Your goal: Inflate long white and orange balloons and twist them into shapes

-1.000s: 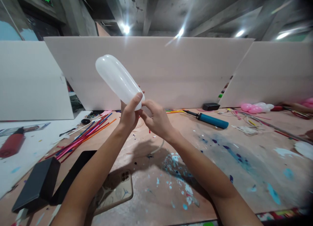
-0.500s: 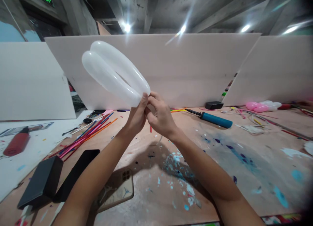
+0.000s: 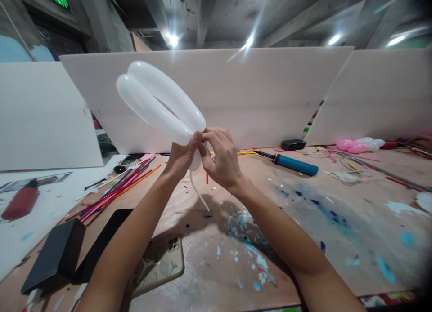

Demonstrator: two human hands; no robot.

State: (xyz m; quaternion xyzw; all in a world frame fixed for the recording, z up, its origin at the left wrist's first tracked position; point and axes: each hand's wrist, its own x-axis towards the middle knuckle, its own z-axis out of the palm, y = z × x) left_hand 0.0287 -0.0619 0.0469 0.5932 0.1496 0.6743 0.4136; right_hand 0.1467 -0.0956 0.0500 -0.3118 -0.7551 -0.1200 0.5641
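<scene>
Left grip (image 3: 184, 158) is closed around the pinched neck of a white balloon (image 3: 150, 112), thumb pressed up top, and the right grip (image 3: 221, 157) comes in from the other side with bent fingers, apparently nipping the same spot. Some fingertips are hidden, so exactly what the right thumb has hold of is hard to tell.

Balloon's up in the air above the bench (image 3: 216, 276), in front of the white panel (image 3: 256, 96). It's folded into a long loop, two fat lobes side by side with a narrow slit between, leaning up and to the left. Below the grips there's a short puffed bit and then a limp, thin tail (image 3: 198, 193) dangling; can't say if its tip meets the bench.

Handling guess: weighs next to nothing, springy, skin smooth and probably a bit squeaky rather than slick. It'd likely unwind if let go at the neck, and a fingernail or too hard a squeeze could pop it. Best hold is right at that pinch, with soft finger pads; grabbing the shiny lobes would be bulky and risky.

Pose-wise, both forearms reach up from the bottom edge and meet in a V, left one passing over the phone (image 3: 165, 260), wrists looking fairly straight, knuckles of the right turned toward the camera.
</scene>
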